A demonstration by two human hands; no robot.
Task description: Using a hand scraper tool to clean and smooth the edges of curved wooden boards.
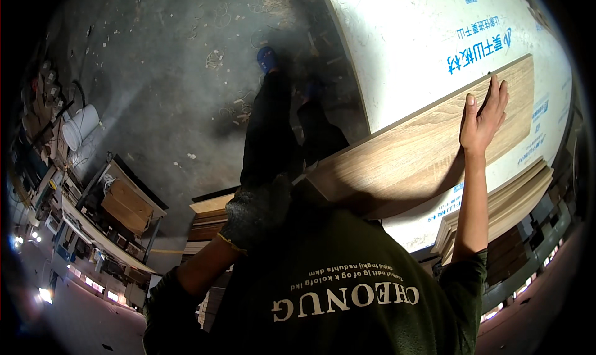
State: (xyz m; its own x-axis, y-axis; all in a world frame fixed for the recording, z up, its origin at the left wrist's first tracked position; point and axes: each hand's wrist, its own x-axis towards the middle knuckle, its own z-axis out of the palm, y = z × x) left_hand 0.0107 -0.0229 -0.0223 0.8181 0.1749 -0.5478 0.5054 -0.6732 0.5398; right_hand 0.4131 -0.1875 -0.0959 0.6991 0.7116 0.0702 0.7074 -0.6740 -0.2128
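A long wood-grain board (397, 144) lies slantwise across a white sheet panel (403, 50) with blue print. My right hand (485, 120) is bare and rests on the board toward its far right end, fingers stretched out and thumb apart, fingertips close to the board's upper edge. A dark grey knit glove with a yellow cuff edge covers my left hand (259, 211), which is in front of my body, left of the board's near end. Shadow hides the fingers of that hand, and I cannot see whether it touches anything.
A stack of thin boards (503, 203) stands at the right, and more stacked boards (210, 221) are at lower left. A white bucket (81, 127) and a cart with a brown cardboard piece (126, 207) are farther left. Scraps litter the grey floor (167, 63).
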